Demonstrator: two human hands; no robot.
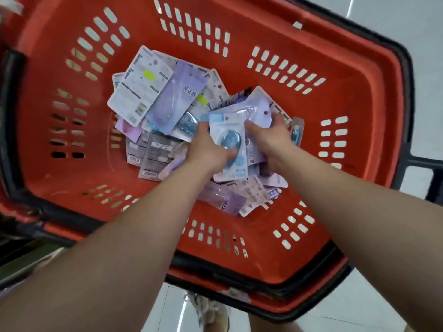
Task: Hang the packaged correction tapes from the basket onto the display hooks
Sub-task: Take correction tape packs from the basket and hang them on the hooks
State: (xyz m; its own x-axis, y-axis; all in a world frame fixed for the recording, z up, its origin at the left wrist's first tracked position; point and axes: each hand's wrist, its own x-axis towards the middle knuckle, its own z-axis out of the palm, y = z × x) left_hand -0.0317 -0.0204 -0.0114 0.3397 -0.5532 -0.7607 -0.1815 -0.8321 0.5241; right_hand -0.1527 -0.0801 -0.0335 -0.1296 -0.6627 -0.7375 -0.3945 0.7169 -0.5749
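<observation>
Red hard-plastic basket [347,92], walls punched with rows of oblong slots, black rim [405,68] round the top, cut off at the left and top edges. Loose heap of correction tape packs [153,97] on the basket bottom: flat cards in white, lilac and pale blue with clear glossy blisters, some face down showing barcodes (print mostly too blurred to read). Left hand [206,149] grips a blue pack [230,142], thumb across its oval blister, fingers hidden behind the card. Right hand [271,137] just beside it, fingers curled round a lilac pack [256,106] tucked behind the blue one; how many cards it holds is hard to tell. Both hands sit low over the heap's right side. Pale glossy tiled floor [383,17] outside the basket; a shoe [211,307] shows below, partly cut off.
</observation>
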